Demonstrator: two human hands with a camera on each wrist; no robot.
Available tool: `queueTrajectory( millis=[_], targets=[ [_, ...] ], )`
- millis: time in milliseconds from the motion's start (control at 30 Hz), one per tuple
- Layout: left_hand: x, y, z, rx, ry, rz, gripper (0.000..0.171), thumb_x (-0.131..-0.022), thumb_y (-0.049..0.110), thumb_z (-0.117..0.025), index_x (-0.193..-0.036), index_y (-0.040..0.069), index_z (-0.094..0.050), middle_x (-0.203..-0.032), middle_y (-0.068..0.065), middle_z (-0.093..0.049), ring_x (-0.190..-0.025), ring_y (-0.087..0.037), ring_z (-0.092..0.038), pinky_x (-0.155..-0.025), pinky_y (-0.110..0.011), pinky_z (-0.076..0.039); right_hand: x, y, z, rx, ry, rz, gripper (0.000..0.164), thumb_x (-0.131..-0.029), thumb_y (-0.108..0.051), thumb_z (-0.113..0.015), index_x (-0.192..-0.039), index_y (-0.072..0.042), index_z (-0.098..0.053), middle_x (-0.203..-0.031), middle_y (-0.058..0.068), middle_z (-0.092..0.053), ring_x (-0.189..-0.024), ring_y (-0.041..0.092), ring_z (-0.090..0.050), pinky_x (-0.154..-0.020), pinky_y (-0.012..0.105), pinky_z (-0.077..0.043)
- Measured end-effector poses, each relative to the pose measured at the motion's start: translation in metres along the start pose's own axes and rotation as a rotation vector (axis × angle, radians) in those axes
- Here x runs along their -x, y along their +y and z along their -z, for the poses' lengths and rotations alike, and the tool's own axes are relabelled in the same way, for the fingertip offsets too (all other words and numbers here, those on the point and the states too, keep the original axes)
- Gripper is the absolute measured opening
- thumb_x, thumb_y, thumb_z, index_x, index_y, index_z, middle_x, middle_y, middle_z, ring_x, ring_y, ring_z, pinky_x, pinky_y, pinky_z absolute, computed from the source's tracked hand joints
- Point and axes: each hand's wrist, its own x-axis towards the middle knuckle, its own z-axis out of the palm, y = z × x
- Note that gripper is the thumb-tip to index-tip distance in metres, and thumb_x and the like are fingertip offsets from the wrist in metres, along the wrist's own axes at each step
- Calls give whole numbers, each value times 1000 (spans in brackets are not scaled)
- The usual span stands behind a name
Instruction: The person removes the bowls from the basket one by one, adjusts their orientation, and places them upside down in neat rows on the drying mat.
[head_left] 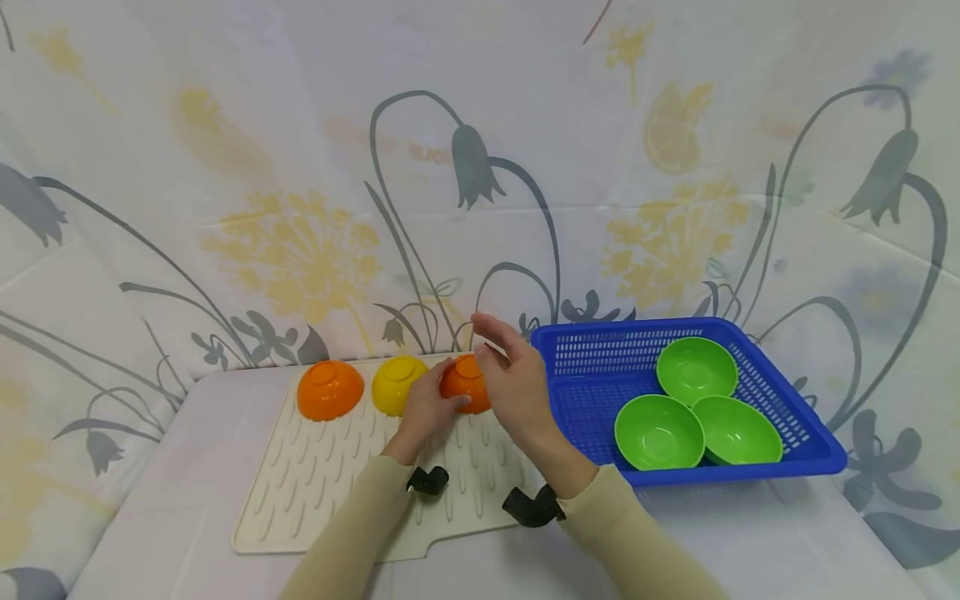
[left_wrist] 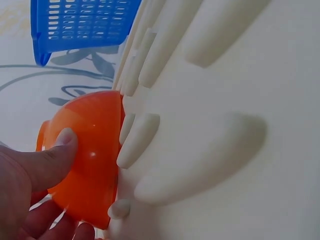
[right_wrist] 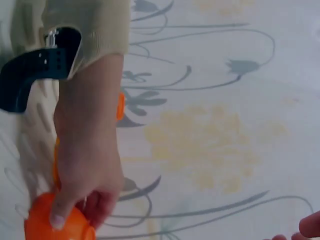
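Observation:
My left hand [head_left: 427, 410] grips an orange bowl [left_wrist: 95, 160] that sits upside down on the cream drying mat [head_left: 330, 483]; thumb and fingers lie on either side of it in the left wrist view. Just right of that bowl and raised above the mat is my right hand [head_left: 517, 383], its fingers loosely bent with nothing in them. Left of my left hand stand an upturned yellow bowl [head_left: 394, 385] and, farther left, another upturned orange bowl [head_left: 328, 392], both along the mat's back edge.
A blue basket [head_left: 585, 479] stands on the table to the right of the mat. Three green bowls [head_left: 658, 433] lie in its right half, openings up. A flower-patterned cloth [head_left: 480, 250] hangs behind the table.

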Motion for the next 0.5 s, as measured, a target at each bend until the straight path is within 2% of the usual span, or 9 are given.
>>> queueTrajectory(
  millis=[167, 367, 500],
  targets=[
    [-1, 1, -1, 1, -11, -5, 65, -88, 13, -78, -146, 11, -49, -150, -9, -48, -134, -30, -46, -114, -49, -33, 1, -9, 30, 78, -7, 10, 31, -98, 3, -57, -127, -3, -65, -126, 12, -65, -119, 20, -59, -102, 30, -47],
    [-1, 3, -1, -12, -26, -20, 66, -87, 12, -78, -147, 11, -48, -151, -10, -47, -135, -31, -45, -113, -50, -33, -3, -9, 79, 207, 11, -17, 27, -96, 3, -61, -121, -4, -68, -119, 10, -68, -113, 18, -62, -94, 21, -50],
    [1, 2, 0, 7, -20, -1, 66, -87, 11, -78, -146, 11, -49, -151, -9, -47, -135, -31, -45, -113, -50, -34, -10, -6, 109, 307, -19, -26, 24, -96, 2, -61, -119, -1, -69, -118, 12, -69, -113, 20, -63, -90, 17, -49]
  ],
)
